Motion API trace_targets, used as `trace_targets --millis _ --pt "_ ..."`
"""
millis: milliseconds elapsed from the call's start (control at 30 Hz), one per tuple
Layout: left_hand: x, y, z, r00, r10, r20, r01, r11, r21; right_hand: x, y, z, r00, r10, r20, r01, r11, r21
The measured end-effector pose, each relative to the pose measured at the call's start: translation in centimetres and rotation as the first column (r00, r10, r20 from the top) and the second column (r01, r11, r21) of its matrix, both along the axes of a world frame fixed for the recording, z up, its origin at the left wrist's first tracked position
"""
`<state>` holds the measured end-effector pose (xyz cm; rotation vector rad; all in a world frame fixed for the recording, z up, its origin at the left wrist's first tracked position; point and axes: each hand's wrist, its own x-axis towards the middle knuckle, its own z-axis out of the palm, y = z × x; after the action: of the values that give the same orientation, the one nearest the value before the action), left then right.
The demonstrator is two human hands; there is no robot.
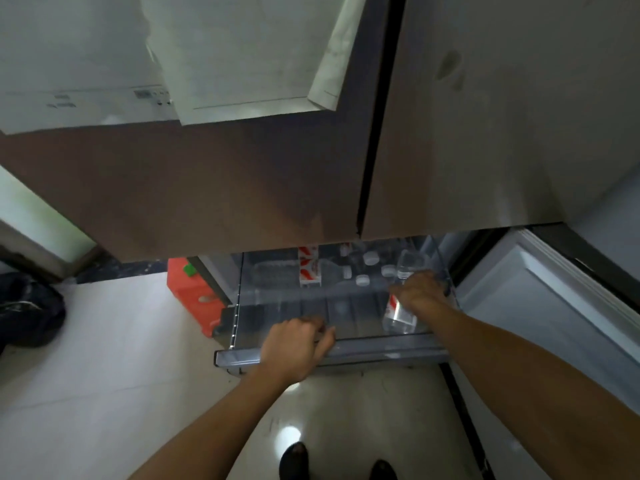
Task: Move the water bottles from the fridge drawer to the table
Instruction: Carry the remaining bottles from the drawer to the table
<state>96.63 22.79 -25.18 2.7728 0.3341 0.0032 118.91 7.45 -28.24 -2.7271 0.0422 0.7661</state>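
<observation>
Clear plastic makes up the fridge drawer [277, 313], which stands pulled out below two closed brown fridge doors [207, 188], all seen from above. The left grip [298, 344] sits on the drawer's front rim, left of its middle, with the fingers curled over the edge and holding it. The right grip [420, 294] reaches into the drawer's right front corner and is closed round a water bottle [398, 318]. That hand covers the bottle's middle, while its red-and-white label and clear base show on the near side of the hand, behind the drawer's front wall. Whether the base touches the drawer floor cannot be told. Other water bottles [362, 280] stand and lie further back in the drawer: several white caps show near the middle, and one bottle lies on its side at the left. An orange box [194, 296] sits on the floor just left of the drawer, close against the fridge. A dark bag [27, 306] lies on the pale floor [104, 393], well to the left. White paper sheets [242, 64] hang on the left door. Two dark shoes [294, 459] show at the bottom edge, between the forearms.
</observation>
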Motion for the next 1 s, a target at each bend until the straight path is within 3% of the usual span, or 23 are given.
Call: trace_targets --millis 233,333,433,500,567,833,1000 --pt "-0.3 -0.4 0.3 0.983 0.178 0.038 -0.175 0.982 -0.073 0.9 -1.2 1.8 0.991 -0.09 -0.095 0.117 0.936 0.333" --pt "-0.5 -0.5 0.9 0.964 0.245 0.098 -0.236 0.967 -0.096 0.8 -1.4 1.9 0.943 -0.196 -0.267 0.308 0.814 0.492" --pt "-0.2 -0.6 1.5 0.95 0.285 0.127 -0.268 0.954 -0.132 0.3 -1.0 2.2 0.84 -0.254 -0.479 0.519 0.633 0.574" --pt "0.1 -0.9 2.1 0.945 0.292 0.146 -0.267 0.949 -0.17 0.2 -0.4 2.7 0.793 -0.233 -0.563 0.588 0.537 0.605" --pt "0.8 -1.5 2.8 0.945 0.281 0.169 -0.242 0.946 -0.216 -0.1 0.4 3.4 0.768 -0.182 -0.614 0.61 0.497 0.617" --pt "3.0 -2.7 4.4 0.915 0.375 0.148 -0.258 0.826 -0.502 -2.1 2.2 4.7 0.671 -0.119 -0.732 0.675 0.507 0.536" --pt "2.9 -1.6 5.0 0.89 0.419 0.181 -0.272 0.805 -0.527 -3.2 1.7 4.3 0.639 -0.032 -0.769 0.614 0.623 0.484"
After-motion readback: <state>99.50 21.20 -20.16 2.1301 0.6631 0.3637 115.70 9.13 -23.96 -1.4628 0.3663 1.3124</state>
